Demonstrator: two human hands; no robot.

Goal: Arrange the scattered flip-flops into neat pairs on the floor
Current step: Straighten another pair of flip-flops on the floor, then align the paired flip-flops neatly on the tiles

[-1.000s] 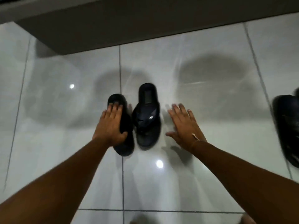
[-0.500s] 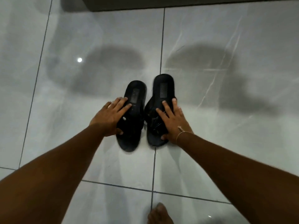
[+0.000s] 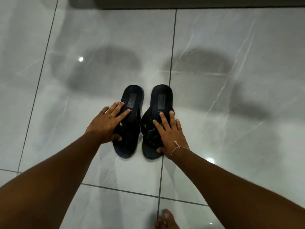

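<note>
Two black flip-flops lie side by side on the glossy grey tiled floor, heels pointing away from me. The left flip-flop [image 3: 132, 103] has my left hand [image 3: 107, 124] resting on its left side, fingers spread over the strap and thumb at its edge. On the right flip-flop [image 3: 162, 100], my right hand [image 3: 168, 136] lies flat over the strap, thumb hooked under the toe end. A narrow gap separates the two soles. Both toe ends are partly covered by my hands.
A dark wall base or ledge [image 3: 181, 3] runs along the top edge. Tile grout lines cross the floor [image 3: 231, 80]. My bare foot [image 3: 166, 219] shows at the bottom, close behind the flip-flops.
My right hand has come down onto the right flip-flop. Both flip-flops now lie closer to parallel. The view has shifted, and another dark shoe at the right edge has left the frame.
</note>
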